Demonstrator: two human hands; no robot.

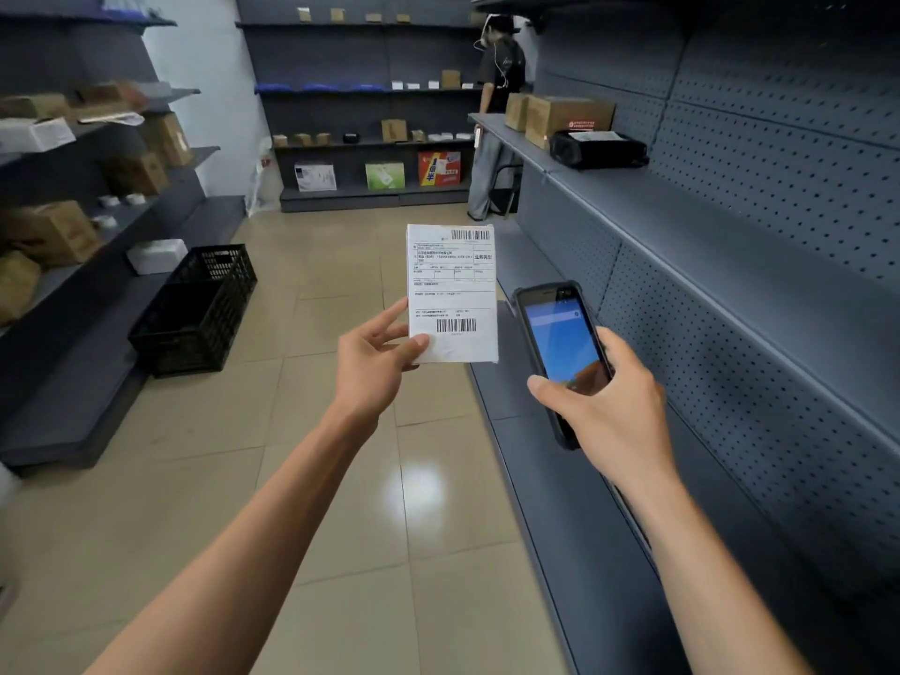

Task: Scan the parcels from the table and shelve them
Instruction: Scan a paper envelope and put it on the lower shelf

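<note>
Both hands are up over the aisle, each holding something. Left hand (375, 362) pinches the lower left corner of a small white parcel (453, 292), thumb on the front face, fingers behind; it stands upright, shipping label toward the camera, one barcode near the top edge and another near the bottom. Right hand (609, 406) grips a black handheld scanner (560, 343) just right of the parcel, fingers wrapped round its lower body, blue screen lit and tilted up. The two hands are apart, parcel and scanner near each other without touching.

Beneath them lies glossy tiled floor (341, 479). Grey pegboard shelving (730, 236) runs along the right, carrying cardboard boxes (560, 114) and a black package (599, 149). A black plastic crate (195, 309) sits at lower left. Another person (496, 90) stands far down the aisle.
</note>
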